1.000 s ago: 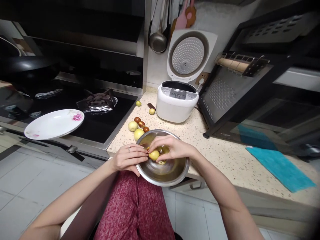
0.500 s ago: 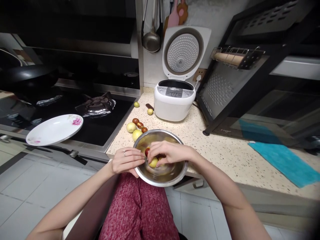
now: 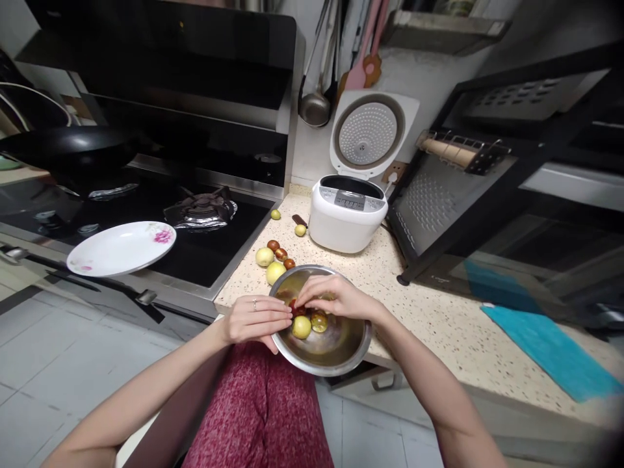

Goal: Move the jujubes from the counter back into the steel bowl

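Observation:
A metal bowl point(image 3: 344, 361) stands at the counter's front edge, above my lap. My left hand point(image 3: 257, 318) grips its left rim, fingers reaching over and thumb below. Inside the bowl, the fingertips of my right hand point(image 3: 336, 298) are closed on a dark red jujube point(image 3: 295, 308), partly hidden by both hands. Below those fingers lie a yellow-green jujube point(image 3: 301, 327) and a mottled, shiny one point(image 3: 319, 321). Behind the bowl's left side, several red-brown jujubes point(image 3: 281, 255) and larger pale green ones point(image 3: 264, 257) rest on the counter.
A white rice cooker point(image 3: 344, 227) with its lid up stands behind the bowl. Two small green fruits point(image 3: 300, 230) lie beside it. Leftward, a flowered plate point(image 3: 121, 250) sits at the stove's front edge. A dark rack point(image 3: 439, 214) and blue cloth point(image 3: 556, 351) are on the right.
The view has shifted, so most things appear lower and further right. My right hand has lifted off the yellow-green fruit onto the red jujube, uncovering the mottled one. My left hand keeps its hold.

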A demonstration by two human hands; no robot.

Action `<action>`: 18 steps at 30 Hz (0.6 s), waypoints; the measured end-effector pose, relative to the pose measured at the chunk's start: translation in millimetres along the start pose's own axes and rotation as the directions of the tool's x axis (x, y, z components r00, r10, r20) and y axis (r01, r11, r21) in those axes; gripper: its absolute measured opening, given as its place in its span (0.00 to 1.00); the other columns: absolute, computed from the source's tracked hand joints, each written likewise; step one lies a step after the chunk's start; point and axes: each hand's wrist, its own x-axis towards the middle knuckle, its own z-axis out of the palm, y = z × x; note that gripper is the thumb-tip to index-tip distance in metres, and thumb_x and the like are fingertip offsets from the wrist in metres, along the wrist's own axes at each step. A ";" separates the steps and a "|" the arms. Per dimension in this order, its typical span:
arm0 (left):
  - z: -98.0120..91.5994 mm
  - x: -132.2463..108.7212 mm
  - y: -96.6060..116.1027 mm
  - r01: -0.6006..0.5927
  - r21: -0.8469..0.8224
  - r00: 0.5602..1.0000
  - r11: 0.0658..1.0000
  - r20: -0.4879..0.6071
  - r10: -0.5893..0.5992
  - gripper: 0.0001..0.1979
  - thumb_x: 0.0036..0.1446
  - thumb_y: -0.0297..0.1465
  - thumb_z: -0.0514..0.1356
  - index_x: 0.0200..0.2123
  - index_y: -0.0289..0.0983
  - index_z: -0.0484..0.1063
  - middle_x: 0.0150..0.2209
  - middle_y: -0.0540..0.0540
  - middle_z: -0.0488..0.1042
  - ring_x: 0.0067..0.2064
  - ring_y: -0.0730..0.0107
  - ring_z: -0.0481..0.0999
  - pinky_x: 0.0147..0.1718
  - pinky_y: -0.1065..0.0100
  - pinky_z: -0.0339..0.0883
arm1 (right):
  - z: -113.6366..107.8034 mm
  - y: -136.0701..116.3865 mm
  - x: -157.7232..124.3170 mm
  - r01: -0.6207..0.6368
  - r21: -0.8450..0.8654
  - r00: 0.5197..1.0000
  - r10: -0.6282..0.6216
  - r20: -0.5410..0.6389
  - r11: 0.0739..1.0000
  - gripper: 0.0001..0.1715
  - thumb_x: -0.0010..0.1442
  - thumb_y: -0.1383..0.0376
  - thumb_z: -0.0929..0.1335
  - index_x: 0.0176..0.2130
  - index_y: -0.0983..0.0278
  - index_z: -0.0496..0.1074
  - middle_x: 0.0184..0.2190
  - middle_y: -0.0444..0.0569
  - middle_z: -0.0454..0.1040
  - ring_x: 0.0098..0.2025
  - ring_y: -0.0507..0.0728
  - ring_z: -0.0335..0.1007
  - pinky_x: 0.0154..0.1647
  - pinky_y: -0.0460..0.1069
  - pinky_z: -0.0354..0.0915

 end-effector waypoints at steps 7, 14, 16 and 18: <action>5.4 -0.4 2.7 -0.017 -0.018 0.999 1.000 -0.047 0.017 0.16 0.65 0.36 0.66 0.48 0.28 0.78 0.43 0.40 0.86 0.49 0.65 0.86 0.58 0.65 0.78 | -32.1 57.0 14.2 -0.193 -0.302 0.909 0.054 -0.412 0.934 0.12 0.70 0.66 0.67 0.46 0.63 0.82 0.48 0.55 0.82 0.52 0.60 0.79 0.58 0.58 0.72; 7.0 -2.7 0.9 -0.025 -0.042 0.999 0.999 -0.049 0.023 0.19 0.62 0.39 0.69 0.51 0.32 0.78 0.45 0.42 0.86 0.52 0.65 0.85 0.57 0.65 0.80 | -59.3 113.7 56.1 -0.158 -0.767 0.985 0.049 -0.164 0.622 0.22 0.70 0.73 0.63 0.59 0.68 0.74 0.61 0.63 0.74 0.64 0.64 0.71 0.65 0.60 0.69; 7.3 -2.7 0.6 -0.029 -0.036 0.998 0.999 -0.049 0.028 0.19 0.62 0.39 0.68 0.51 0.33 0.79 0.45 0.42 0.86 0.52 0.65 0.85 0.56 0.65 0.80 | -61.4 124.3 69.7 -0.110 -0.862 0.992 0.107 -0.065 0.495 0.22 0.70 0.75 0.62 0.59 0.71 0.73 0.62 0.66 0.73 0.67 0.65 0.68 0.68 0.61 0.66; 7.7 -2.3 0.5 -0.035 -0.035 0.998 0.999 -0.057 0.033 0.18 0.63 0.39 0.68 0.50 0.32 0.79 0.44 0.42 0.86 0.51 0.65 0.85 0.56 0.65 0.80 | -61.6 134.2 80.1 -0.059 -0.918 0.990 0.140 -0.004 0.392 0.22 0.69 0.76 0.62 0.60 0.74 0.72 0.64 0.68 0.71 0.68 0.66 0.66 0.71 0.61 0.63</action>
